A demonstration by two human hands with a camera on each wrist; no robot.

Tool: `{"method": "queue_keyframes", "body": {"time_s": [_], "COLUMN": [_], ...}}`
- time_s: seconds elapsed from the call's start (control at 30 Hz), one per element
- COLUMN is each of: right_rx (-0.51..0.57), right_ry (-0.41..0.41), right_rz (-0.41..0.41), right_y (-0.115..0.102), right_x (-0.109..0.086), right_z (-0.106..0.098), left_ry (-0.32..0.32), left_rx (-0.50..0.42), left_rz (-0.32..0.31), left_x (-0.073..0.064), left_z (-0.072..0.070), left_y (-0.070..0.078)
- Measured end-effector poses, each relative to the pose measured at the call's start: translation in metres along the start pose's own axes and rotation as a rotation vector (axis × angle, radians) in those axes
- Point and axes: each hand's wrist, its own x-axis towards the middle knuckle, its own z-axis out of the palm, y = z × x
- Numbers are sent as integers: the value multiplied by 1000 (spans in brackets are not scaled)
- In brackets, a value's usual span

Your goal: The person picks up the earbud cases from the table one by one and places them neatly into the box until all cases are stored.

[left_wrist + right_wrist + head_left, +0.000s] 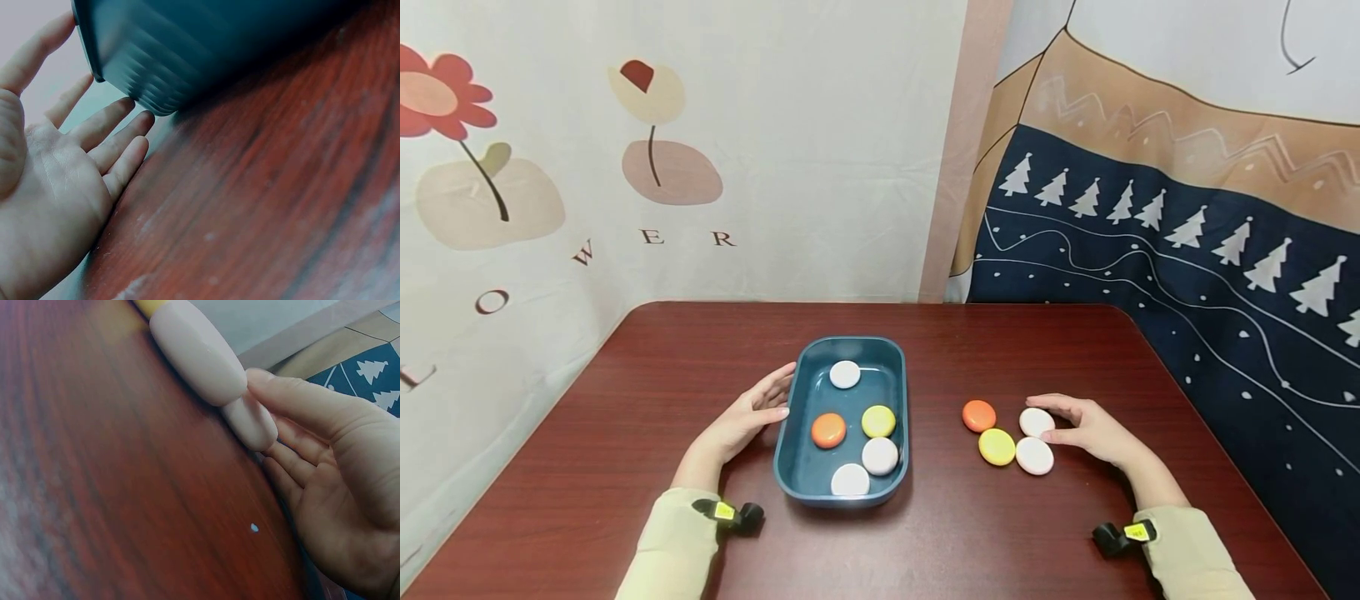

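A blue rectangular tray [781,467] stands left of the table's middle. In it lie an orange disc [828,431], a yellow disc [878,422] and several white discs. My left hand [741,427] rests against the tray's left side, with extended fingers at its outer wall and the thumb by the rim. On the right, my right hand [1093,429] pinches a smooth white disc [1036,422] between thumb and fingers, at table level. Another white disc [197,353] sits just in front of it, near the thumb in the right wrist view.
Beside the pinched disc, an orange disc [979,416] and a yellow disc [997,447] lie on the dark red wooden table [955,542]. Printed curtains [820,167] hang behind the table's far edge. Each wrist carries a small black camera [1112,540].
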Motion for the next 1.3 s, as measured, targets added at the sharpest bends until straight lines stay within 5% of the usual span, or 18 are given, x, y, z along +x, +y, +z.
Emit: {"method": "queue_keyframes", "body": {"time_s": [0.53, 1.3], "right_rx": [-79, -27], "right_ry": [-7, 87], "right_rz": [27, 44], "right_y": [-3, -8], "right_x": [1, 3], "right_z": [1, 4], "left_ry": [-9, -1], "left_rx": [-5, 7], "left_rz": [4, 4], "left_x": [-1, -1], "left_z": [0, 1], "left_y": [0, 0]}}
